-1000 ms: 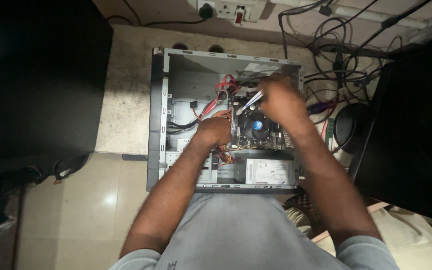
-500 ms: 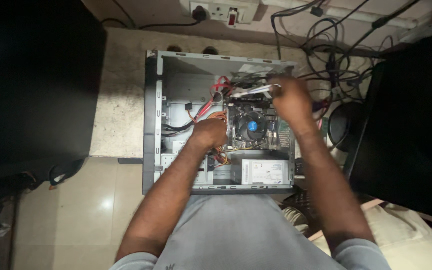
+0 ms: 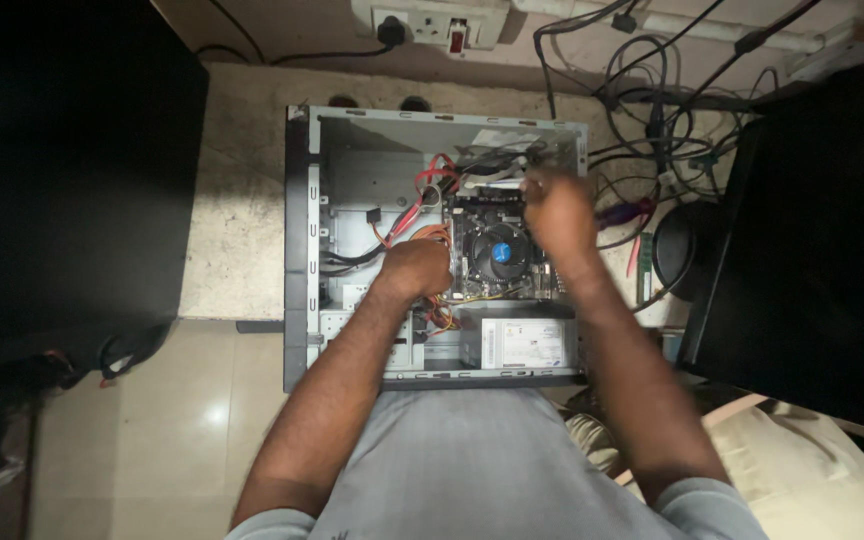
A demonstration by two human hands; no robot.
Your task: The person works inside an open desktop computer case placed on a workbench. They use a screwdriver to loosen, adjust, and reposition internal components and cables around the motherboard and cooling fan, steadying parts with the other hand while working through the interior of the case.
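Inside the open computer case, which lies on its side on the floor, both hands work at the motherboard. I judge the step to be work on the cables and parts around the one cooler fan. The left hand is closed, resting on orange and red cables just left of the fan. The right hand is blurred, curled near the board's upper right corner; what it grips I cannot tell. Any next move needs a steady, gentle grip among the wires. One power supply sits below the board.
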